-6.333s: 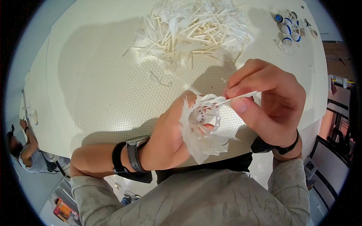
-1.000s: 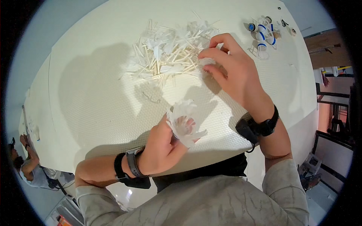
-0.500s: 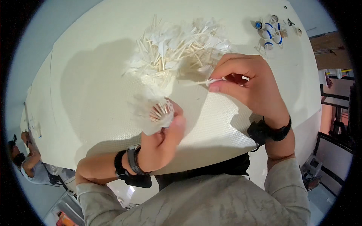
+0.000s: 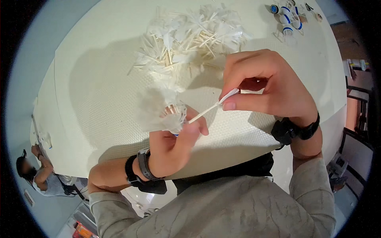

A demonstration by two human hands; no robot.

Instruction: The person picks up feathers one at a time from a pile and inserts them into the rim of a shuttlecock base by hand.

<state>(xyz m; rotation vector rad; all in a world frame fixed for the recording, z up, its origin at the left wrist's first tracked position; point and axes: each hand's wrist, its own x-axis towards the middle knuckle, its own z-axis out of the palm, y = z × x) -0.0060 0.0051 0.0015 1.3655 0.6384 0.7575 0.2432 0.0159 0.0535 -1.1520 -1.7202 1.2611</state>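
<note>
I pinch a white feather point(image 4: 229, 96) in my right hand point(image 4: 274, 85), its quill point(image 4: 205, 112) slanting toward the blurred feathered cup point(image 4: 173, 123) my left hand point(image 4: 168, 152) grips above the table point(image 4: 103, 103), nearer me than the loose feather pile point(image 4: 194, 41).

The person wears a grey-beige top point(image 4: 238, 206) with faint, branching lines and loose sleeves point(image 4: 111, 208) ending near the elbows. Black cloth point(image 4: 226, 173) shows past the desk's near edge point(image 4: 234, 152). The left wrist point(image 4: 155, 168) bears a grey-strapped watch point(image 4: 144, 164) and black band point(image 4: 130, 171); the right wrist point(image 4: 303, 116), a black strap point(image 4: 311, 130) with a boxy module point(image 4: 282, 131).
</note>
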